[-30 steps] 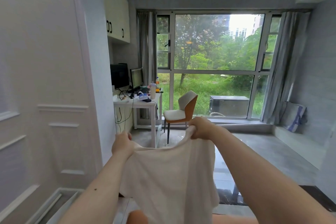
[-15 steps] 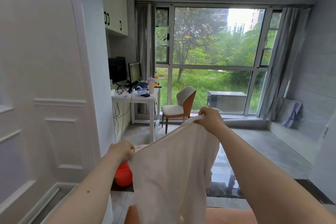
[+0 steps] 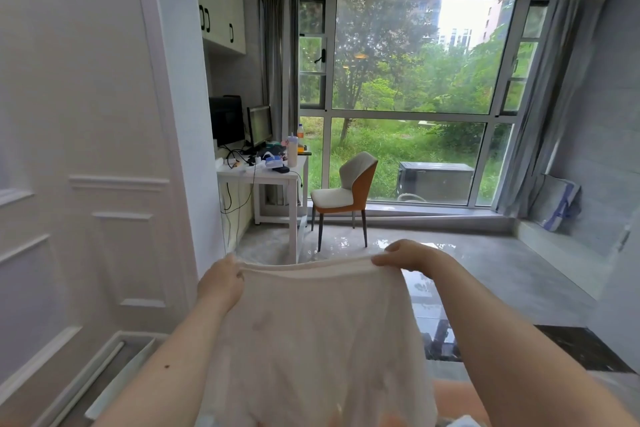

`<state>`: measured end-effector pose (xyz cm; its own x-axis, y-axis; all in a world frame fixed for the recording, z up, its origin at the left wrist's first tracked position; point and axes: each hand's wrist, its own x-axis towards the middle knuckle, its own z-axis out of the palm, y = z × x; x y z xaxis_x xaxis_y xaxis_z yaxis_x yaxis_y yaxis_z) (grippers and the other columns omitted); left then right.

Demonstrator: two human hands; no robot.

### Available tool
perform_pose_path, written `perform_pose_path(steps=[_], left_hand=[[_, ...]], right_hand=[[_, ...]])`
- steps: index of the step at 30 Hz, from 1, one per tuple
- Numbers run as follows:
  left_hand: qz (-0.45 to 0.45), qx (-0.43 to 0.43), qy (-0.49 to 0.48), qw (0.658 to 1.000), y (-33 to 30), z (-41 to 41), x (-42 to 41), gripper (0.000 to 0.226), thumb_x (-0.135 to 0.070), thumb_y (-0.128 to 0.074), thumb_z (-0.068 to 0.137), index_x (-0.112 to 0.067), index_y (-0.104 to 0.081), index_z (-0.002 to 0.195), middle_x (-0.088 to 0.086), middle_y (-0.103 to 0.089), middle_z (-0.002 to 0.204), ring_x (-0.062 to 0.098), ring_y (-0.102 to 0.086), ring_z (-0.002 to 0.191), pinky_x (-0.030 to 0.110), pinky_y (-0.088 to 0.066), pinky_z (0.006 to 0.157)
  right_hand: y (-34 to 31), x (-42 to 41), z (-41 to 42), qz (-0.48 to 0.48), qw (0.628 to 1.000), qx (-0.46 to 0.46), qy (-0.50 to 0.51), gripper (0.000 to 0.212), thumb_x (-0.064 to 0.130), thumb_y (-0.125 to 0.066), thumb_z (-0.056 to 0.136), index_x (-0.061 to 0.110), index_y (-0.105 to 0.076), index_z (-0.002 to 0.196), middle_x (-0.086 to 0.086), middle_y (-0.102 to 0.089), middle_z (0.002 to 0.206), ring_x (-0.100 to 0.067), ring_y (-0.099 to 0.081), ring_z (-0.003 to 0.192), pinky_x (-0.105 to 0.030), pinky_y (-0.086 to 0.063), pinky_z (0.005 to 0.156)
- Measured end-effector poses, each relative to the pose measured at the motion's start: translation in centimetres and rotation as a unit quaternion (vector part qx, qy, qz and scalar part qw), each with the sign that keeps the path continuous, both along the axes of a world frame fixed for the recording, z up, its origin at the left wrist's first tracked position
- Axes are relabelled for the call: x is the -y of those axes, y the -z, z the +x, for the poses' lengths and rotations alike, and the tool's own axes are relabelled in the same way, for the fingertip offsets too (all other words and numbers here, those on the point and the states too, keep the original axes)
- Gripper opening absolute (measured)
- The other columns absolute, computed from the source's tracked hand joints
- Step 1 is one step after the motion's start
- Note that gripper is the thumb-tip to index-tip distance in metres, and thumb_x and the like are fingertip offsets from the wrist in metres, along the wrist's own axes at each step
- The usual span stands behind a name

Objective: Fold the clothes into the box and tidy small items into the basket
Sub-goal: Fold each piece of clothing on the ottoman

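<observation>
Head view, nearest first: a white garment [image 3: 311, 340] hangs spread in the air between both arms. Left hand [image 3: 220, 282] grips its top left corner with curled fingers; right hand [image 3: 405, 255] pinches the top right corner. Beyond stand a chair [image 3: 346, 191], a cluttered white surface [image 3: 277, 175] and a large window [image 3: 412, 97].

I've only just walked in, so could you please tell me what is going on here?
A person is holding up a pale, off-white garment in front of them. The left hand grips one top corner and the right hand pinches the other, so the top edge is stretched roughly level and the cloth hangs down. It is not yet folded. No box or basket can be seen. Behind are a chair and a cluttered white desk by the window.
</observation>
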<state>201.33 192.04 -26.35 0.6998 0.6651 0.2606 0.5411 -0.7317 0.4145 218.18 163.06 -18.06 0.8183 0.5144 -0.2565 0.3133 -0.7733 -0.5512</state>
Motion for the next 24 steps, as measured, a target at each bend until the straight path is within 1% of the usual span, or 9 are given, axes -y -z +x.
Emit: perform_pose_path(steps=[3,4,6,7,9,12,15,19,24], left_hand=[[-0.017,0.103,-0.016,0.994,-0.5,-0.1,-0.1,0.009,-0.008,-0.042,0.091,-0.011,-0.034,0.088,0.010,-0.051,0.078,0.024,-0.041,0.064,0.033,-0.032,0.058],[-0.030,0.129,-0.019,0.991,-0.7,-0.1,0.0,0.011,-0.008,-0.043,0.091,-0.011,-0.033,0.088,0.009,-0.049,0.075,0.024,-0.040,0.062,0.033,-0.032,0.057],[-0.071,0.154,-0.031,0.985,-1.1,-0.1,0.1,0.010,-0.011,-0.045,0.093,-0.010,-0.036,0.090,0.008,-0.050,0.078,0.024,-0.042,0.066,0.032,-0.032,0.060],[-0.091,0.154,-0.040,0.983,-1.3,0.0,0.1,0.011,-0.015,-0.047,0.094,-0.009,-0.039,0.090,0.010,-0.052,0.083,0.025,-0.043,0.071,0.032,-0.033,0.063],[-0.106,0.138,-0.056,0.983,-1.6,0.1,0.1,0.017,-0.022,-0.048,0.096,-0.006,-0.045,0.090,0.015,-0.056,0.092,0.026,-0.045,0.077,0.032,-0.034,0.067],[-0.110,0.136,-0.069,0.982,-2.2,0.4,0.8,0.024,-0.023,-0.047,0.096,0.001,-0.051,0.096,0.020,-0.060,0.101,0.031,-0.053,0.086,0.031,-0.036,0.069],[-0.172,0.169,-0.063,0.968,-3.0,1.2,2.5,0.023,-0.021,-0.050,0.095,0.001,-0.056,0.093,0.021,-0.062,0.104,0.035,-0.058,0.098,0.034,-0.042,0.077],[-0.263,0.215,0.001,0.941,-4.1,2.4,5.4,0.015,-0.019,-0.055,0.092,-0.006,-0.061,0.086,0.014,-0.064,0.093,0.025,-0.058,0.088,0.026,-0.039,0.075],[-0.333,0.242,0.067,0.909,-3.8,3.3,8.4,0.014,-0.018,-0.053,0.094,-0.008,-0.063,0.091,0.006,-0.062,0.090,0.019,-0.057,0.086,0.025,-0.041,0.070]], right_hand=[[0.9,-0.1,-0.4,-0.092,0.992,0.087,-0.031,0.042,0.037,-0.071,0.080,0.014,-0.061,0.115,0.002,-0.045,0.102,-0.016,-0.043,0.092,-0.021,-0.036,0.072],[1.1,-0.3,-0.6,-0.088,0.990,0.108,-0.023,0.038,0.034,-0.071,0.080,0.013,-0.062,0.111,0.001,-0.046,0.099,-0.016,-0.042,0.092,-0.020,-0.037,0.068],[1.4,-0.7,-1.0,-0.050,0.991,0.123,0.011,0.020,0.026,-0.069,0.082,0.009,-0.060,0.086,-0.001,-0.047,0.086,-0.018,-0.043,0.089,-0.021,-0.043,0.062],[1.4,-1.0,-1.2,-0.022,0.992,0.118,0.029,0.023,0.022,-0.068,0.083,0.010,-0.051,0.071,-0.001,-0.045,0.078,-0.021,-0.044,0.088,-0.026,-0.048,0.067],[1.6,-1.7,-1.8,0.036,0.994,0.087,0.062,0.033,0.018,-0.066,0.084,0.016,-0.039,0.065,-0.002,-0.043,0.078,-0.025,-0.045,0.087,-0.031,-0.050,0.072],[1.9,-3.0,-2.8,0.133,0.986,0.027,0.099,0.020,0.020,-0.065,0.085,0.013,-0.048,0.092,-0.009,-0.047,0.099,-0.025,-0.047,0.089,-0.034,-0.050,0.075],[2.0,-4.6,-4.2,0.232,0.964,-0.055,0.120,0.027,0.019,-0.063,0.087,0.011,-0.052,0.109,-0.012,-0.050,0.109,-0.027,-0.054,0.094,-0.036,-0.052,0.081],[1.4,-6.9,-6.3,0.299,0.940,-0.137,0.092,0.017,0.014,-0.063,0.088,0.009,-0.051,0.077,-0.009,-0.055,0.085,-0.021,-0.058,0.076,-0.035,-0.056,0.081],[0.7,-8.6,-7.8,0.352,0.915,-0.177,0.085,0.015,0.012,-0.059,0.092,0.005,-0.056,0.079,-0.007,-0.055,0.072,-0.018,-0.056,0.067,-0.035,-0.056,0.082]])
